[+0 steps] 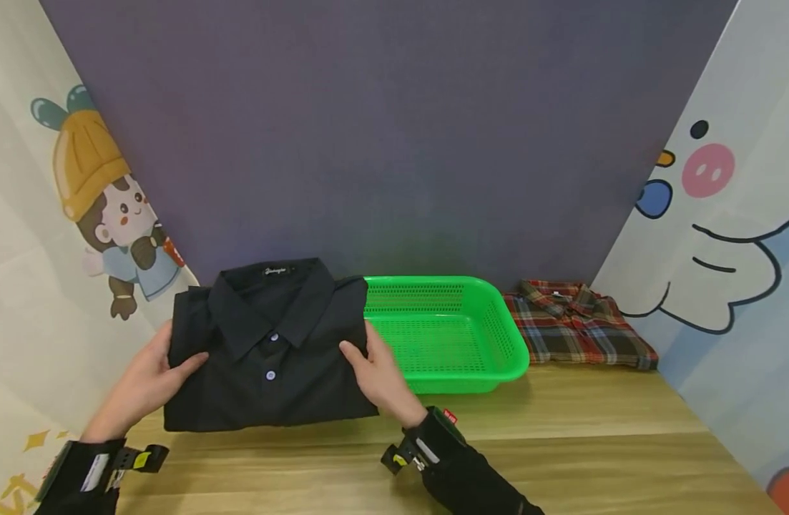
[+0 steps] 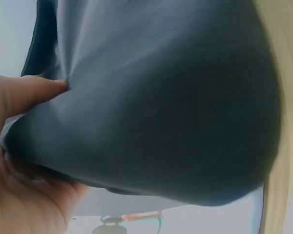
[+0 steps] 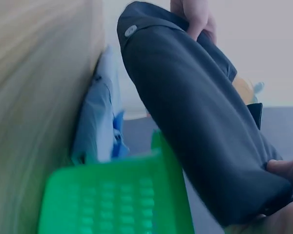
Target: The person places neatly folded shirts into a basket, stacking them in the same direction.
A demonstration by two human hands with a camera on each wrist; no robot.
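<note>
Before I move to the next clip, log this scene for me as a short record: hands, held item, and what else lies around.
Held item: black shirt, folded, collar on the far side, held above the table
Left hand: grips the shirt's left side, thumb on top
Right hand: grips its right side, thumb on top
Basket: green, on the table, left part hidden behind the black shirt
Plaid shirt: folded, on the table, right of the basket
Blue cloth: beyond the basket in the right wrist view
</note>
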